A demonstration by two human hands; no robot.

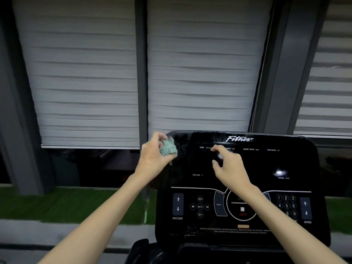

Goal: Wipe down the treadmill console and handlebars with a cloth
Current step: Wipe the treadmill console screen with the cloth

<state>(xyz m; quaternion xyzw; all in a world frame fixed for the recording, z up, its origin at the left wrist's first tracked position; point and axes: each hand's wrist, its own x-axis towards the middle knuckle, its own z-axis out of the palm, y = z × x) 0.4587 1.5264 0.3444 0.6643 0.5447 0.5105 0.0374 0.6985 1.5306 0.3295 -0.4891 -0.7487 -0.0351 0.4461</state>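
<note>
Seen from the head camera, a black treadmill console (pixel 266 164) with a dark display and a lower button panel stood before closed window blinds (pixel 85 73). The left hand (pixel 152 155) gripped a bunched teal cloth (pixel 168 148), fingers clenched around it, at the console's upper left corner; whether the cloth touched the surface could not be told. The right hand (pixel 231 168) hovered over the upper display with its fingers (pixel 215 148) spread and half bent, grasping nothing. Pale streaks along the console's top edge suggested wiping had begun there, while light specks near the lower left of the button panel looked untouched. The task seemed at an early stage: most of the display, the button panel and the handlebars, which were not clearly in view, probably remained to be wiped.
</note>
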